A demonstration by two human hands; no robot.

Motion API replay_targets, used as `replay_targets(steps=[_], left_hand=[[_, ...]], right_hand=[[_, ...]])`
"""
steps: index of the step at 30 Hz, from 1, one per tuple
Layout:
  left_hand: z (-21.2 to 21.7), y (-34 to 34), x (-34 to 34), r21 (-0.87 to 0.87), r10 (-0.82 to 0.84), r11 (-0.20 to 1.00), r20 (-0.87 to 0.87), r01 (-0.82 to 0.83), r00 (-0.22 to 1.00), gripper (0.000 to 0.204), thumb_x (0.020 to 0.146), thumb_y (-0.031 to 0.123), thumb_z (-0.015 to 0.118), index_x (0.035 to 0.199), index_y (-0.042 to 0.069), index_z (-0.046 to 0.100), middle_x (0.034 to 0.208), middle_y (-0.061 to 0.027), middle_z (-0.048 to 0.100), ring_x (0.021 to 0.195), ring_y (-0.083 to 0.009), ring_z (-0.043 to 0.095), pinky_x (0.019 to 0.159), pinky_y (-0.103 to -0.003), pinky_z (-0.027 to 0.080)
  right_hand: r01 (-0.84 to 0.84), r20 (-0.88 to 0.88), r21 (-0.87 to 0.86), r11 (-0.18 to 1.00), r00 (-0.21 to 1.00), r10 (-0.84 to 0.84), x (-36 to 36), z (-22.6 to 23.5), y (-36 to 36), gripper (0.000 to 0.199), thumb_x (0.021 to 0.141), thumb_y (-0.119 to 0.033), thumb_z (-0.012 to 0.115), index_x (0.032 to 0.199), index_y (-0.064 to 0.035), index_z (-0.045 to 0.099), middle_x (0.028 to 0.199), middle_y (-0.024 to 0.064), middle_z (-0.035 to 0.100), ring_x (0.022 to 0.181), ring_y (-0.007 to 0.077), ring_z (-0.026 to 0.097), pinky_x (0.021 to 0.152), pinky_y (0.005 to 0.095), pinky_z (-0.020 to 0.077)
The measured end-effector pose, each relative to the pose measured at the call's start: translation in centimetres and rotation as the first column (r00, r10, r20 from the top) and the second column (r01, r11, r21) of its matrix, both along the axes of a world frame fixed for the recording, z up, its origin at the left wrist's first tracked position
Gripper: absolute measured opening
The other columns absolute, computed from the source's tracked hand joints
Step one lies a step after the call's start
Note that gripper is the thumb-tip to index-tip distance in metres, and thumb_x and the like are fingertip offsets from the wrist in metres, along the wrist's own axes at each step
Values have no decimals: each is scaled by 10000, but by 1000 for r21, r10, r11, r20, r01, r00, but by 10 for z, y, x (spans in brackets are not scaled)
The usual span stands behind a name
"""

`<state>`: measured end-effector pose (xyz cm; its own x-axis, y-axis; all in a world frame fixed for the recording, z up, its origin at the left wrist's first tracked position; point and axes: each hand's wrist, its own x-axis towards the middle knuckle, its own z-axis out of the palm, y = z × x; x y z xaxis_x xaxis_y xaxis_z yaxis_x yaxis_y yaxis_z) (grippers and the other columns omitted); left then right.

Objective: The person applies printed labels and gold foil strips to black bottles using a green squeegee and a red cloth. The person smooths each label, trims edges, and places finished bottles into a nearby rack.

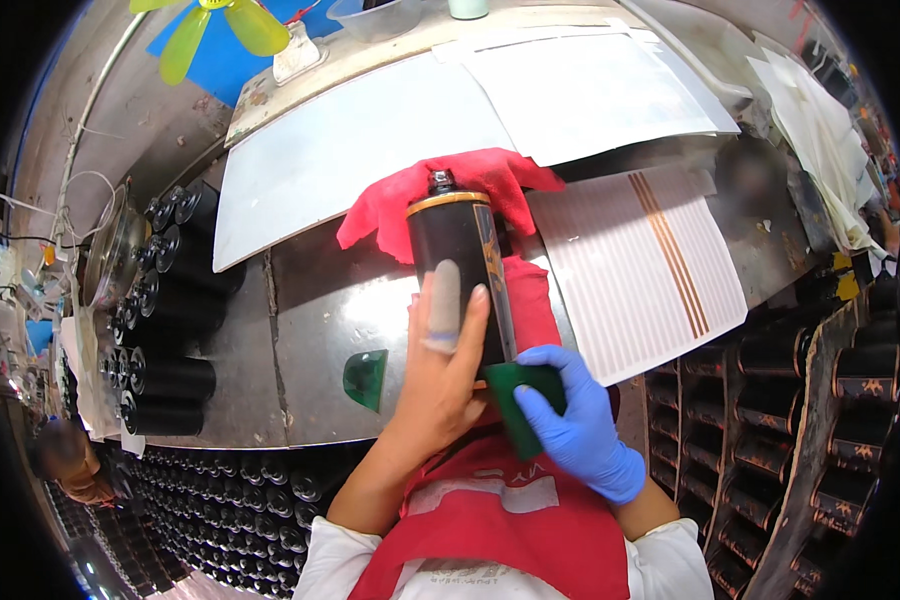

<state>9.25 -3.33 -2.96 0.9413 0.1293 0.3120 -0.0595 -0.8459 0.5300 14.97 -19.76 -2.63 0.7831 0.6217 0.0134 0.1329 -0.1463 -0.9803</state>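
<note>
- The metal worktable (310, 330) fills the middle of the view, dark and scuffed; every place below is told from the black bottle lying on it.
- A big pale sheet (350, 150) lies beyond the bottle and to its left, with a second white sheet (590, 95) beyond and to its right.
- A striped sheet (640, 280) with fine lines and two copper bands lies just right of the bottle.
- Racks of dark bottles (770, 420) fill the shelves to the right of and below the bottle; a stack of black bottles (165, 300) lies on its side well to the left.
- A red cloth (400, 200) lies bunched under and around the bottle's neck end.
- The black bottle (455, 270) lies lengthwise at the table's centre, its gold-ringed shoulder and small neck pointing away from the person, its base toward the red apron.
- The left hand (440, 370), bare with a pale sleeve over one finger, rests on the bottle's near half, fingers stretched along it and curled about its side in a hold.
- The right hand (580, 420), in a blue glove, is just right of the bottle's base, fingers closed on a green scraper (525, 395) pressed at the bottle's lower right edge.
- A small green transparent piece (367, 378) lies on the table left of the bottle's base.
</note>
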Motion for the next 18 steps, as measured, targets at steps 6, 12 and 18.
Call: replay_targets(steps=[6, 12, 18], left_hand=[[-46, 10, -26, -493, 106, 863, -45, -114, 993, 933, 809, 205, 671, 1432, -19, 13, 1318, -236, 425, 1184, -357, 468, 985, -384, 360], [-18, 16, -27, -100, 119, 986, -156, -136, 981, 1063, 711, 264, 758, 1391, -114, 33, 1360, -276, 332, 1314, -399, 262, 1083, -497, 114], [0, -2, -1, 127, 63, 990, -55, -56, 996, 1146, 644, 145, 814, 1411, -70, -11, 1333, -323, 321, 1262, -423, 347, 1008, -462, 307]], right_hand=[[80, -252, 92, 993, 966, -54, 8, -31, -7, 303, 847, -72, 609, 1125, -26, 496, 1013, 101, 571, 908, 144, 567, 790, 268, 470], [267, -159, -12, 964, 951, -266, 21, -35, -19, 266, 844, -55, 592, 1094, -7, 516, 956, 98, 609, 859, 139, 592, 770, 270, 483], [52, 76, 16, 998, 996, -54, 1, 3, 7, 273, 835, -90, 628, 1093, -51, 549, 973, 117, 626, 846, 172, 633, 746, 272, 503]])
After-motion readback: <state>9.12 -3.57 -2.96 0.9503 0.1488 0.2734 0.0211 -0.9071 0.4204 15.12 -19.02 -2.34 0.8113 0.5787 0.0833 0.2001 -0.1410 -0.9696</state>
